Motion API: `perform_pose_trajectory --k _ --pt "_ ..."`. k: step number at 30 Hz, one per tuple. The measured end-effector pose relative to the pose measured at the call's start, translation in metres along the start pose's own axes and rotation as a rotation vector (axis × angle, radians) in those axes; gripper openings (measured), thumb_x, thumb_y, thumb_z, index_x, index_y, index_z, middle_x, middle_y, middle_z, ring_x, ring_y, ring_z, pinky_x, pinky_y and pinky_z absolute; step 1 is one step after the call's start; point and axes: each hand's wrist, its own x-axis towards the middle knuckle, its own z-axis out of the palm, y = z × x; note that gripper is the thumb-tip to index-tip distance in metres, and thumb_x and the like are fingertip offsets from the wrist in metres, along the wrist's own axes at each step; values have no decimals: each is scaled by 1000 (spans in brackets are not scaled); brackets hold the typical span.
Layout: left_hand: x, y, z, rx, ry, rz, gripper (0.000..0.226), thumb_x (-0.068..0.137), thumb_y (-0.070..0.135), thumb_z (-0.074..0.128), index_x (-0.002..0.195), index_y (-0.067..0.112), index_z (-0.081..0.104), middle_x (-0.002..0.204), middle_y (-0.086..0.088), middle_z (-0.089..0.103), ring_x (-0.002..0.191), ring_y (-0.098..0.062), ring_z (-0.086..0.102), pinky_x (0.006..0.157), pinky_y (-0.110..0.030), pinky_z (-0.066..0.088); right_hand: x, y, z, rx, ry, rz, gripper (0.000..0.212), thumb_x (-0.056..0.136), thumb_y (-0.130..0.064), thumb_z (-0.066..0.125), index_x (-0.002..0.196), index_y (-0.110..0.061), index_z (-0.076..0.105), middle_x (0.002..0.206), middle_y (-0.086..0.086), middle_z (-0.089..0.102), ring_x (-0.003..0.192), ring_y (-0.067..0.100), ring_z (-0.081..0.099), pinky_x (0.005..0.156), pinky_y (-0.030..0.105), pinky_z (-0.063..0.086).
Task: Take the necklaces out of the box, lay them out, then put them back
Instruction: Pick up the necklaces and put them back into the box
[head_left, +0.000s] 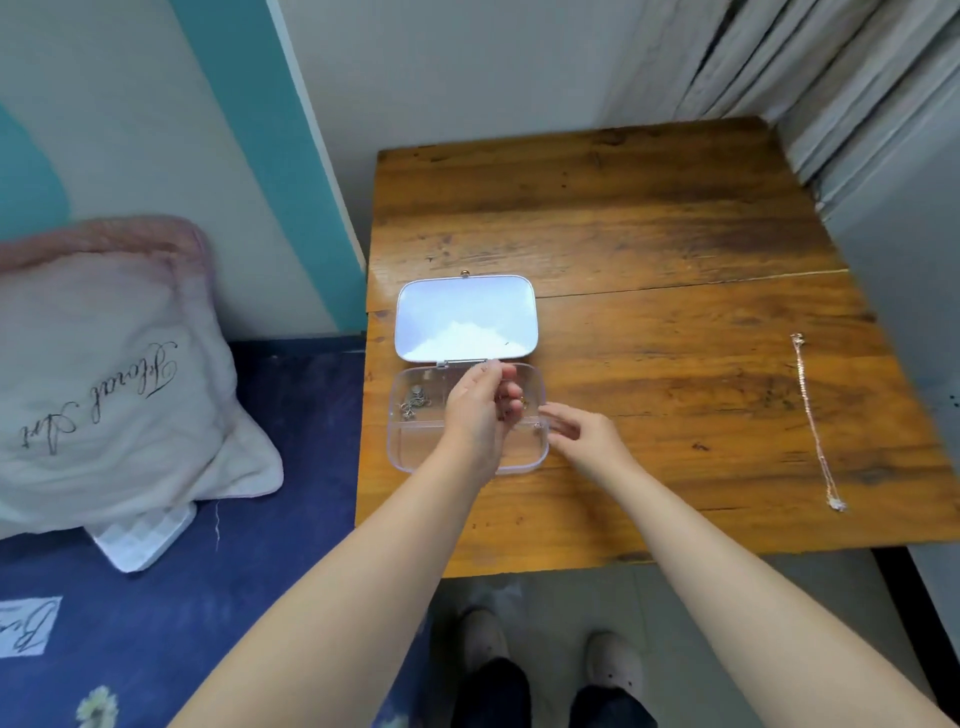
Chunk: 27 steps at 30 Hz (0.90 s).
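The left hand (480, 410) hovers over the clear box (415, 447), its fingers curled together in a narrow grip at a thin chain (506, 410) that is hard to make out; whether the chain is truly pinched cannot be told. Just to the right of that grip, the right hand (582, 434) reaches in at the box's right rim with its fingers loosely spread and a small bit of chain near its fingertips (545, 415), touching or not is unclear. To the left of the left hand, inside the box's far compartment, lies a tangle of silver necklaces (414, 402); the near compartment below it looks bare. Beyond both hands the box's lid (466, 317) lies flat and open, hinged at the far edge. The box sits near the left edge of the wooden bench (649, 234). Well to the right of the hands, one pale necklace (813, 421) lies stretched out in a nearly straight line on the bench. Left of the bench is a bed with a blue cover (260, 519) and a white pillow (104, 374).
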Motion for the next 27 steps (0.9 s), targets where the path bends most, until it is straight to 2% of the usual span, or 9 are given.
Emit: perform_pose_trajectory --k 3,6,9,11,13,17,20,23,27 --pt "17 -28 -10 444 -1 -132 37 97 9 43 62 13 54 58 -3 53 58 -16 51 58 -23 41 -7 9 1 155 -30 38 42 83 12 53 124 0 52 132 19 53 110 17 54 83 10 44" --pt "32 -38 -15 912 4 -151 32 91 10 52 59 12 59 66 -11 55 74 -23 49 69 -29 38 -9 15 4 232 -2 45 43 84 13 52 124 -1 51 132 19 54 107 14 53 82 8 46" --pt "31 -34 -7 1203 -47 -155 24 93 10 49 100 2 70 99 -21 67 92 -28 60 82 -32 47 -10 19 6 267 18 46 42 84 12 52 123 -2 52 131 19 54 108 14 53 79 1 45" --pt "32 -30 -5 1293 -107 -150 30 94 7 43 114 3 65 118 -19 66 102 -28 60 92 -33 47 -10 18 6 274 20 42 42 84 13 52 124 0 51 130 18 54 107 14 52 77 -1 44" --pt "32 -28 -8 1341 -125 -126 34 93 3 40 118 4 63 125 -16 63 113 -29 58 97 -34 46 -10 17 5 274 15 43 42 84 12 52 124 -1 51 129 18 55 107 13 52 86 8 44" --pt "33 -15 -31 1387 46 104 30 91 5 44 113 6 65 118 -12 67 111 -27 59 92 -34 49 -10 14 0 204 -2 52 36 85 6 53 118 -5 58 122 14 61 105 13 54 99 28 43" --pt "35 -1 -60 1542 222 344 37 90 9 46 126 10 52 124 -12 59 114 -29 51 87 -40 49 3 2 -6 34 120 45 18 85 -3 57 101 0 65 107 16 63 94 15 52 85 22 39" --pt "40 4 -88 1590 295 209 52 93 11 44 142 16 28 132 -15 45 114 -33 45 80 -41 48 31 -23 -13 29 235 54 23 87 -11 56 107 2 58 103 15 60 93 20 52 80 25 36" --pt "51 -2 -113 1481 312 110 65 91 -1 39 147 23 17 115 -15 56 85 -29 53 61 -34 42 74 -53 -11 40 155 178 50 90 -19 54 134 -4 36 132 17 51 119 30 49 98 37 41"
